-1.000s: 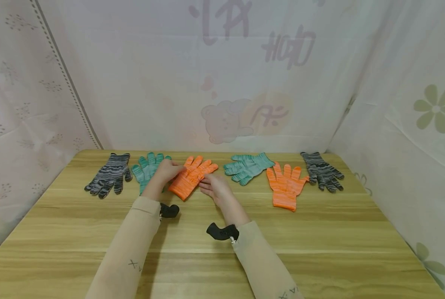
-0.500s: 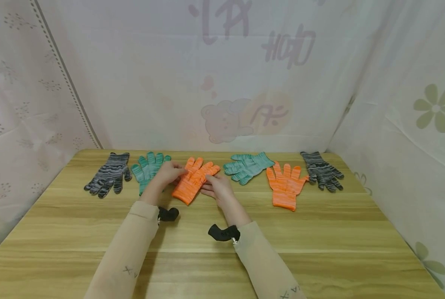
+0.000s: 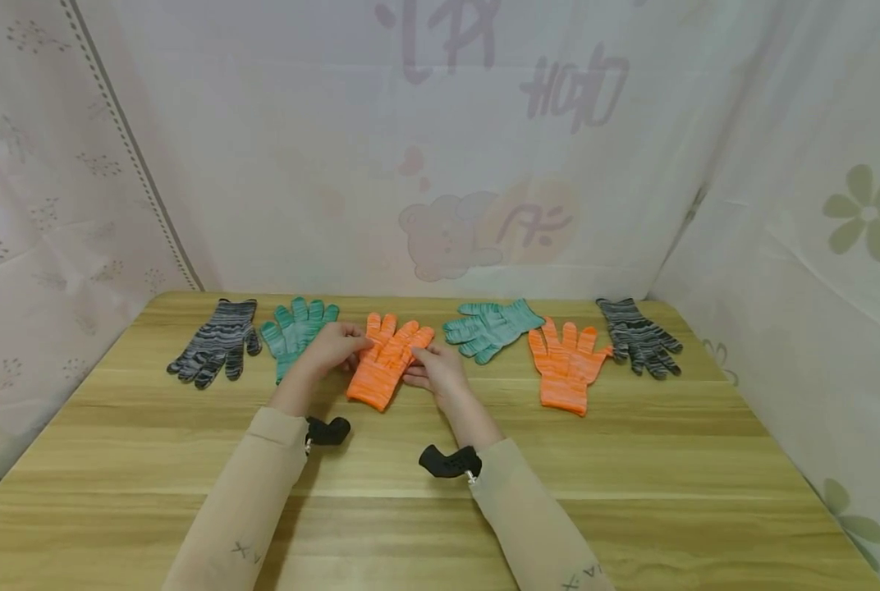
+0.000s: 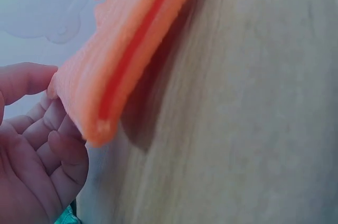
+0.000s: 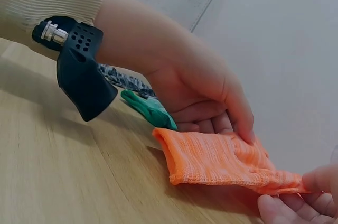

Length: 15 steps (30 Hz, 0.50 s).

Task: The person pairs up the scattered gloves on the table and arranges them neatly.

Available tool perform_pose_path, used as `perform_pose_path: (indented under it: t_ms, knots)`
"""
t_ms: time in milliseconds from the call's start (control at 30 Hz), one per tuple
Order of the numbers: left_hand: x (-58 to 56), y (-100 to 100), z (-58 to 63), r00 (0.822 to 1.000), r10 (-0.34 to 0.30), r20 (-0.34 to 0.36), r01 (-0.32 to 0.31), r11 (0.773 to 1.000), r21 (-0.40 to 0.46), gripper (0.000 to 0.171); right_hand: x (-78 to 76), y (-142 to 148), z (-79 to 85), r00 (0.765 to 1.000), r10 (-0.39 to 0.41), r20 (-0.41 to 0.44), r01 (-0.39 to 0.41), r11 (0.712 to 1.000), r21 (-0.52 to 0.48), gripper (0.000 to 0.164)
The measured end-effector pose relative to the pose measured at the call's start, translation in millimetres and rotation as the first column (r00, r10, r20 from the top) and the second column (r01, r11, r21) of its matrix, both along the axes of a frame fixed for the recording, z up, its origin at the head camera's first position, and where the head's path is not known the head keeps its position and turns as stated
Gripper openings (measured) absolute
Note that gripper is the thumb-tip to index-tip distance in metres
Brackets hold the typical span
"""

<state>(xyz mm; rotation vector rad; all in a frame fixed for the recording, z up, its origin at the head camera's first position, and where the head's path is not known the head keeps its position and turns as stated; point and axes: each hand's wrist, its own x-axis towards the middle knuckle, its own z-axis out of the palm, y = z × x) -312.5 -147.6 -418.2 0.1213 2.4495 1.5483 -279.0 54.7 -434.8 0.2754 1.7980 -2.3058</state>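
An orange knitted glove [image 3: 381,373] is held slightly above the table in the middle, fingers pointing away, cuff toward me. My left hand [image 3: 331,349] pinches its left edge between thumb and fingers. On the opposite edge, my right hand [image 3: 442,373] pinches the glove near the thumb side. Seen from the left wrist, the cuff [image 4: 95,97] gapes a little and shows a red inside. A green glove [image 3: 292,332] lies just behind my left hand and is partly covered by it. Another green glove [image 3: 492,328] lies beyond my right hand.
A second orange glove [image 3: 564,369] lies flat on the wooden table [image 3: 381,525] at right. Black-and-grey gloves lie at both ends, one left [image 3: 218,343] and one right [image 3: 638,338]. Printed curtains [image 3: 322,164] enclose the table's back and sides.
The held orange glove has moved slightly right and toward me, and turned more upright with its cuff nearer. Both hands have moved with it, keeping their hold. The other gloves stay put.
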Motion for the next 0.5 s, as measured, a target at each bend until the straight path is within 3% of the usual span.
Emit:
perform_pose_path:
  t_ms: [333, 500]
  knots:
    - [9.2, -0.2, 4.5, 0.999, -0.04, -0.023, 0.042, 0.997, 0.067, 0.018, 2.1, 5.3, 1.1, 1.0, -0.005, -0.011, 0.005, 1.0, 0.026, 0.011]
    - [15.5, -0.5, 6.8, 0.999, -0.045, 0.004, 0.044, 0.992, 0.116, 0.018, 3.8, 8.3, 2.2, 1.0, -0.01, -0.013, 0.01, 0.999, 0.041, 0.011]
